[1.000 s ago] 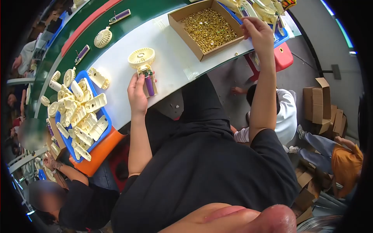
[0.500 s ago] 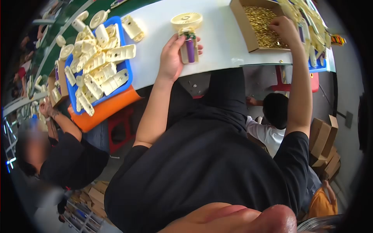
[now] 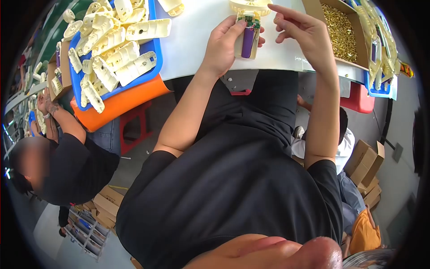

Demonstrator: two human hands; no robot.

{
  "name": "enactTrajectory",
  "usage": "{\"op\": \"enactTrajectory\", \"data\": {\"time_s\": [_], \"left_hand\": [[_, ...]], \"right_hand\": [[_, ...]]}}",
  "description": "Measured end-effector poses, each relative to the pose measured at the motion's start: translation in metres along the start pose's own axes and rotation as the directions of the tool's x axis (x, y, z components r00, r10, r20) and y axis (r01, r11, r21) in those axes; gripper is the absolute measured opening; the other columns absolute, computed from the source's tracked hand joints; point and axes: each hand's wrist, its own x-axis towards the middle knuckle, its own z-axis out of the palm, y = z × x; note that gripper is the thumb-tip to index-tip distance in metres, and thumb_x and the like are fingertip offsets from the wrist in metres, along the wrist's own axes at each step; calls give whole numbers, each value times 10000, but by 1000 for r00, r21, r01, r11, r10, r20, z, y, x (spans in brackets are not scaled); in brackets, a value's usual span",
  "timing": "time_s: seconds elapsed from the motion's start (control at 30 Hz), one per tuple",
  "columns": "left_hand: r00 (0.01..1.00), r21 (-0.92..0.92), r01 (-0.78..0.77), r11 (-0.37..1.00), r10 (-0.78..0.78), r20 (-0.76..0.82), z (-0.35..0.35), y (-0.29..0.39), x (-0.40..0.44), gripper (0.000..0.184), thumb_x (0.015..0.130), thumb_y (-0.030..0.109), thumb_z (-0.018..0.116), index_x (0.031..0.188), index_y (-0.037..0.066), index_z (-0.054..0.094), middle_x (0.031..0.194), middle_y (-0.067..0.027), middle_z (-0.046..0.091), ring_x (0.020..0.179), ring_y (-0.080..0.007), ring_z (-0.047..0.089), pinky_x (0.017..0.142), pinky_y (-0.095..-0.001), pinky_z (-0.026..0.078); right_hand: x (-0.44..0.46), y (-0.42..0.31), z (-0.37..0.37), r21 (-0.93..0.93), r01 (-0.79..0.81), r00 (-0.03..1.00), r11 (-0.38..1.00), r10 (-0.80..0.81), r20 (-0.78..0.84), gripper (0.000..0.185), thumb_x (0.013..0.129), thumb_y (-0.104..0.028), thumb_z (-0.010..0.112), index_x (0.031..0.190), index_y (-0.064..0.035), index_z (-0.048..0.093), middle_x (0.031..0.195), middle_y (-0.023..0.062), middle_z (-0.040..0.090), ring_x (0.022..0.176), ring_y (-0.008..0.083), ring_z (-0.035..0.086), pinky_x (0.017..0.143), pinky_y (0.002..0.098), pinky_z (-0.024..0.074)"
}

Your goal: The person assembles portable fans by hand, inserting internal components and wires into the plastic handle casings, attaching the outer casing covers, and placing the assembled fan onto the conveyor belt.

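Note:
My left hand (image 3: 222, 47) is wrapped round the handle of a cream handheld fan (image 3: 250, 6), whose open handle shows a green circuit board and a purple battery (image 3: 247, 42). Just right of the fan, my right hand (image 3: 304, 33) is raised with thumb and fingertips close together; whether something small sits between them is too small to tell. Further right is a cardboard box (image 3: 362, 38) holding many small gold metal pieces (image 3: 339, 33).
A blue tray (image 3: 157, 47) heaped with cream shells stands at the left over an orange stool (image 3: 118, 101). Another blue tray (image 3: 377, 89) with fan parts is at the right. A co-worker (image 3: 71, 166) sits at the left; another person crouches below the table's right side.
My right hand has left the box of gold pieces and moved left beside the fan. My left hand still holds the fan. The view has shifted, placing the fan higher in it.

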Motion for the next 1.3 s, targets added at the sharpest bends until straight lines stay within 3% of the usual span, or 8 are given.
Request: {"op": "enactTrajectory", "data": {"time_s": [0.33,0.6,0.67,0.8,0.93,0.97,1.1,1.3], "left_hand": [[999,12,-36,999,37,-14,4,0,0,301,1081,197,519,1268,-26,597,1091,-85,693,892,-137,673,798,-263,543],[1000,286,-1,958,6,-16,9,-4,3,329,1089,205,503,1305,-29,589,1130,-94,695,934,-146,686,828,-273,556],[988,315,-136,939,151,-27,4,-17,13,322,1081,184,510,1308,-31,589,1127,-90,698,943,-144,683,836,-271,551],[985,194,-13,981,46,-166,13,-7,12,330,1068,145,486,1327,-47,553,1033,-82,701,859,-129,665,765,-271,532],[987,362,-30,932,86,-139,4,-10,1,254,1047,143,517,1179,-51,613,1106,-101,688,1017,-133,615,925,-272,480],[989,412,5,911,56,-137,3,-9,-1,314,1050,160,486,1261,-63,556,1151,-164,668,1042,-216,639,935,-348,509],[985,464,137,875,-71,-157,-9,-5,-11,507,1018,262,523,1388,-71,429,1177,-247,643,1012,-332,661,888,-469,561],[999,187,52,981,-51,-10,-35,-2,-5,663,923,288,760,1430,21,426,1258,-153,608,1140,-266,628,985,-398,537]], "right_hand": [[8,11,4,115,-81,996,990,75,55,129,982,-15,650,1079,67,676,940,82,688,826,145,694,754,280,600],[-15,38,14,288,-5,996,958,30,-82,195,974,-43,686,1129,70,651,944,98,705,764,143,697,701,258,600],[-14,49,20,376,-8,985,927,72,-156,177,985,-47,668,1116,69,638,939,102,706,748,141,702,687,268,605],[-21,66,24,485,46,987,873,35,-157,166,1009,-11,581,1144,85,596,901,107,680,779,166,710,700,300,624],[-27,68,18,609,-42,993,792,99,-61,164,995,39,551,1152,66,593,893,97,677,838,150,715,729,310,614],[-28,76,19,646,-73,992,760,120,-29,195,1008,-33,558,1167,55,631,968,133,715,916,189,719,814,352,593],[-27,69,24,607,-20,980,795,135,-144,164,973,52,535,1086,55,654,932,79,655,787,136,695,732,289,587],[-22,70,60,367,97,919,925,59,-391,171,872,-10,731,1023,1,650,808,48,668,729,100,665,635,280,529]]}}
